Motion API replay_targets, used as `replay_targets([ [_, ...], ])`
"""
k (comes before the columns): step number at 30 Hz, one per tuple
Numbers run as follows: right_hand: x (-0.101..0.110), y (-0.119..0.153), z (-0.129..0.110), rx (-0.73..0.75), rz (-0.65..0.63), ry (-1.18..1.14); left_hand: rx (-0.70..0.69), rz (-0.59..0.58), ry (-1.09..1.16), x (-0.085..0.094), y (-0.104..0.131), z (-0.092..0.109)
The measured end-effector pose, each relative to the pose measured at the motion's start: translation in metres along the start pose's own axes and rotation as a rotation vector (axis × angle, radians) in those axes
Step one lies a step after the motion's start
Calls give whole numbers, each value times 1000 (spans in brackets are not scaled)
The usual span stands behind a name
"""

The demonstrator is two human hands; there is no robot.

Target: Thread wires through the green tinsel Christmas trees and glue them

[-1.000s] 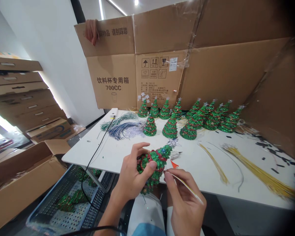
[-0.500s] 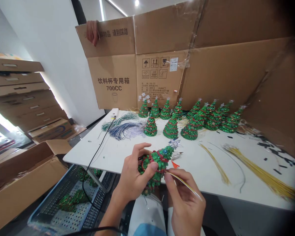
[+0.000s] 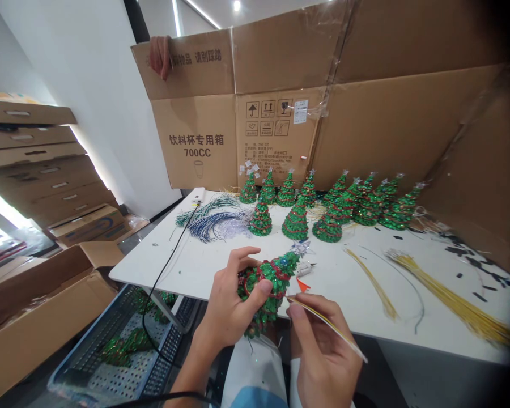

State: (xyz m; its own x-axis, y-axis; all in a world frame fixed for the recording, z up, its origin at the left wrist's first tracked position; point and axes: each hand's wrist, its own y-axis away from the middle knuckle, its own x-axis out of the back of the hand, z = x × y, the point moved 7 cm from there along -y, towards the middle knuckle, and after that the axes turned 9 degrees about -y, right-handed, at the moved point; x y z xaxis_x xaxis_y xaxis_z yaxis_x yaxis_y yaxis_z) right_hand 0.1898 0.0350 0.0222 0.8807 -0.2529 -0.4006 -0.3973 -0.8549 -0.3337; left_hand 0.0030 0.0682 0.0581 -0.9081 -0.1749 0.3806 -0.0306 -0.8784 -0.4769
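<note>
My left hand is wrapped round a small green Christmas tree with red garland and a silvery star at its tip. The tree leans to the right above my lap, past the table's front edge. My right hand pinches a thin yellow and white wire between thumb and fingers. One end of the wire is at the right side of the tree; whether it is inside the branches I cannot tell. Its other end sticks out past the hand at lower right.
Finished-looking trees stand in rows on the white table. Yellow wires lie at right, blue and green wire bundles at left. A cardboard sheet rises behind, gripped by another person's hand. A blue basket sits below left.
My right hand has moved slightly right and down, away from the tree, and more of the wire shows beyond it. The left hand and tree have barely moved.
</note>
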Motion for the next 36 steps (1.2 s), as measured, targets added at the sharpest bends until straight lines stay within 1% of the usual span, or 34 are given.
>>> replay_targets([
  [2, 2, 1, -3, 30, 36, -22, -1, 3, 0, 0, 0, -1],
  [3, 1, 0, -5, 37, 32, -18, -3, 1, 2, 0, 0, -1],
  [6, -5, 0, -7, 7, -32, 27, -10, -8, 9, -1, -1, 0],
  [8, -6, 0, -6, -27, -46, 40, -10, -10, 13, -1, -1, 1],
  [11, -1, 2, -4, -38, -3, 34, -4, -8, 20, -2, -1, 0],
  [14, 2, 2, -5, 6, 27, 11, -2, -3, 16, -1, 0, 1],
  [16, 0, 0, -6, 26, 3, 30, -4, -6, 15, -1, 0, 1],
  [21, -5, -2, -7, -4, -47, 64, -7, -11, 11, -1, -1, 1],
  [27, -1, 3, -9, -2, 9, 22, 5, -2, -2, -1, 0, -1],
  [32, -5, -1, -8, 7, -56, 52, -5, -4, 5, -1, -2, 1],
  [36, -4, -2, -3, -22, -59, 56, -5, 1, 0, 0, -2, 1],
])
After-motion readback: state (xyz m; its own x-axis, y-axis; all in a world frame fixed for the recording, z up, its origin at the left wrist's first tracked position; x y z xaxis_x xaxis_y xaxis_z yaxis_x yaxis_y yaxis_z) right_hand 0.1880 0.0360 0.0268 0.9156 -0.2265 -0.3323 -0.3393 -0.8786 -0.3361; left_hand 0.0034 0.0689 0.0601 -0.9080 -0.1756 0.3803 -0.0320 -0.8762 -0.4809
